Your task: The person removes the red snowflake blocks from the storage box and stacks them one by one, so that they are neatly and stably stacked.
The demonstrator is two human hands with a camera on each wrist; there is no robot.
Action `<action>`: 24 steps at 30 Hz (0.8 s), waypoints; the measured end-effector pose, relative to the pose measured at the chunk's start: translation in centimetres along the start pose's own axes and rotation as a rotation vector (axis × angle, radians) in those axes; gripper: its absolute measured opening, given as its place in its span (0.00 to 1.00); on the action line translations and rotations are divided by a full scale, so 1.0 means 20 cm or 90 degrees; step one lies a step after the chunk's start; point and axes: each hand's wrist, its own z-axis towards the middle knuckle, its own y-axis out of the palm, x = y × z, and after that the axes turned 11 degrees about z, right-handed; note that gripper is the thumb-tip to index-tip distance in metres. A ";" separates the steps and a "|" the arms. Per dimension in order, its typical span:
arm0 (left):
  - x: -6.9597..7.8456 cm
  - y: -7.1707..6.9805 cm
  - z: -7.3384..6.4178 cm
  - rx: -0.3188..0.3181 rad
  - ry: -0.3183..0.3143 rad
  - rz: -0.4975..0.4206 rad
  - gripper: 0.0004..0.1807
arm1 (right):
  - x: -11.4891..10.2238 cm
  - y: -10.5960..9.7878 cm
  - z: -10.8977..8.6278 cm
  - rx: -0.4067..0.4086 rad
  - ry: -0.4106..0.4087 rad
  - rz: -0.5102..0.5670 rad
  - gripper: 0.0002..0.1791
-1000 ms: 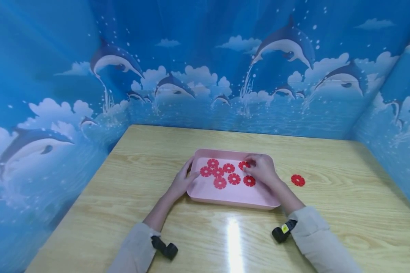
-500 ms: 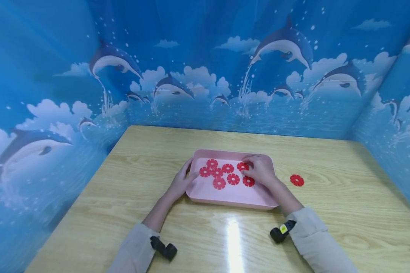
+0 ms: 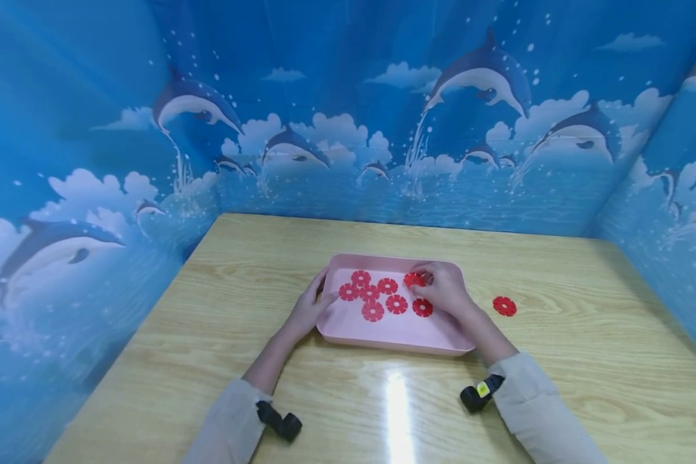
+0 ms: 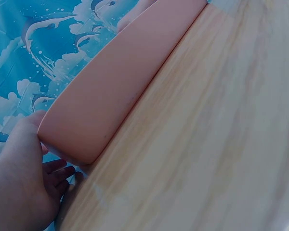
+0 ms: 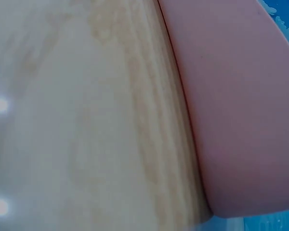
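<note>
We see the right hand (image 3: pixel 445 290) reaching in over the right end of the tray, its thumb and fingertips close together, pinching a red, round, notched plastic-looking disc (image 3: pixel 412 280). This disc sits at the tips, on the left side of the hand, above the far right part of the tray floor. Being round, it gives us no long axis to line up with. The right wrist view does not show the fingers, so we cannot tell how firm the pinch is.

Just nearer to us, beside the thumb, a darker red notched disc (image 3: pixel 423 308) lies flat. Farther left, a loose cluster of red notched discs (image 3: pixel 373 311) lies between the two hands.

Around them is the shallow, pale pink, rectangular tray (image 3: pixel 406 332), its long axis running left to right. The left hand (image 3: pixel 309 310) grips its left short end, thumb inside and fingers outside.

Outside the tray, a single red notched disc (image 3: pixel 504 306) rests on the light wood-grain table (image 3: pixel 255 258), to the right of the right hand and far nearer to it than to the left.
</note>
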 end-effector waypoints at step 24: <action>0.02 0.00 0.00 -0.007 -0.019 -0.007 0.34 | -0.04 -0.24 -0.21 0.039 -0.038 0.003 0.23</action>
